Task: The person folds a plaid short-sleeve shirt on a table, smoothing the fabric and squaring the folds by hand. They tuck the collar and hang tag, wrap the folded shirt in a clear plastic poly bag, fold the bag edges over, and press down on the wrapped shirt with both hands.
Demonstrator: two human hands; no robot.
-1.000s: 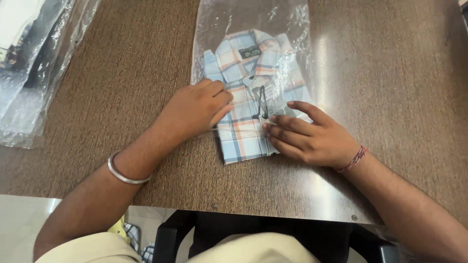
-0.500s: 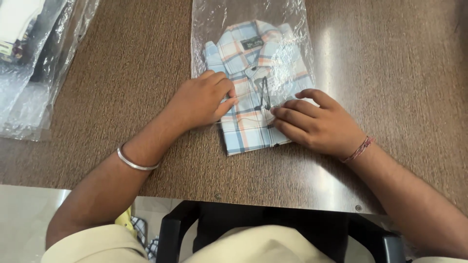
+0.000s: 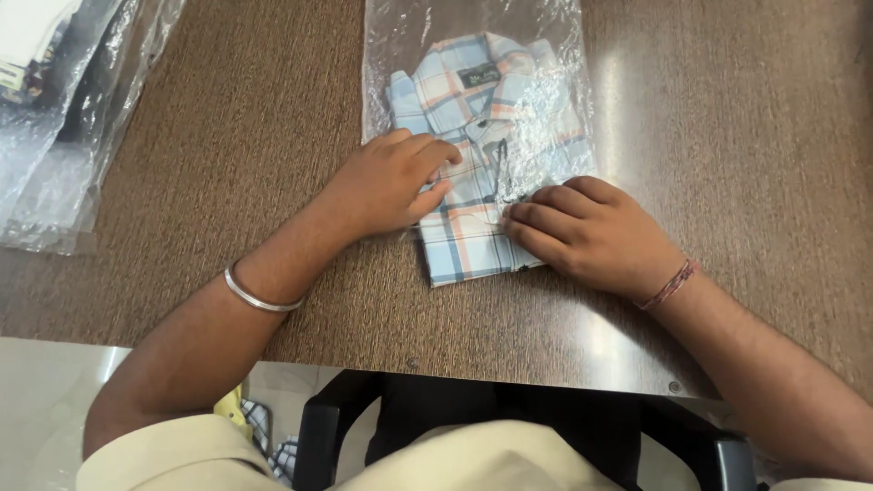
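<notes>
Table edge (image 3: pixel 509 364): nearest me at 6 o'clock, dark wood grain; I'd keep both forearms resting on it for steadiness.
Left hand (image 3: pixel 386 186): at about 10 o'clock from the shirt's near hem, fingers loosely curled, fingertips pressing the bag's open edge against the cloth. I cannot tell whether it pinches the film or only pins it down.
Right hand (image 3: pixel 582 232): at 3 o'clock from the hem, fingers bent and close together, tips on the film at the shirt's right side; nothing is enclosed in it.
Folded check shirt (image 3: pixel 477 209): flat on the table between my hands, collar at 12 o'clock, upper part inside the bag, the near hem bare.
Clear plastic bag (image 3: pixel 546 55): reaches away to 12 o'clock, wrinkled and shiny.
Doing it well, in my judgement: hold the fold flat, draw both sides of the film evenly, avoid snagging the hem.
Other bagged garments (image 3: pixel 55 109): far off at 10 o'clock, well apart.
</notes>
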